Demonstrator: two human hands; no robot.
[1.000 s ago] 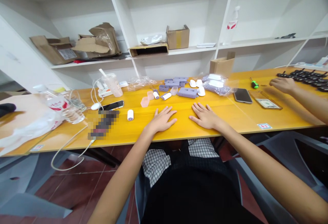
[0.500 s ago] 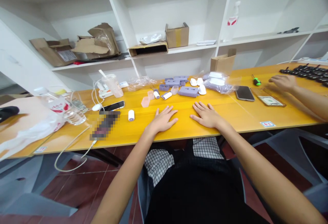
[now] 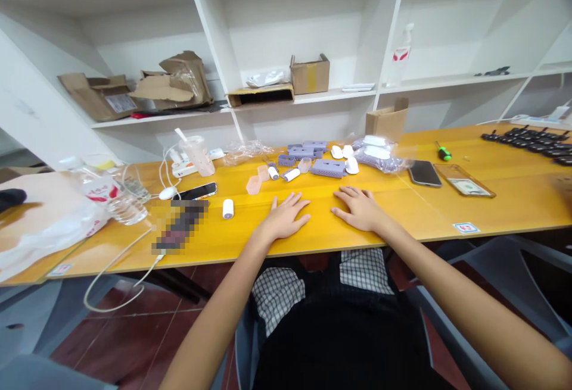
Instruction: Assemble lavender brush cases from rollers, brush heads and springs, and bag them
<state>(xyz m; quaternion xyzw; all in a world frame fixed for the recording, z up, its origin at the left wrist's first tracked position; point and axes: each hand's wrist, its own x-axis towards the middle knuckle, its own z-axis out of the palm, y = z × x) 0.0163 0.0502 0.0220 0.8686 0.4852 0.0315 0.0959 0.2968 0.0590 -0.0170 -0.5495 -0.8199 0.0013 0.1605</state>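
Observation:
My left hand [image 3: 285, 217] lies flat on the yellow table [image 3: 402, 211] with its fingers spread and nothing in it. My right hand [image 3: 358, 208] rests flat beside it, also open and holding nothing. Just beyond my fingertips lie purple plastic housings [image 3: 328, 168], white caps [image 3: 351, 165], a small white cylinder [image 3: 291, 174] and pink translucent cups [image 3: 253, 184]. Another white cylinder [image 3: 227, 208] lies alone to the left of my left hand.
A black phone [image 3: 423, 172], a clear case with a banknote [image 3: 467, 184] and a green screwdriver [image 3: 444, 152] lie to the right. Black parts [image 3: 531, 140] line the far right. On the left lie a water bottle [image 3: 107, 196], a drink cup [image 3: 196, 152], cables and a white bag [image 3: 40, 229]. Shelves hold cardboard boxes [image 3: 310, 73].
Another person's hand and forearm at the far right have withdrawn out of view. My own hands stay flat in the same place; the camera tilted slightly.

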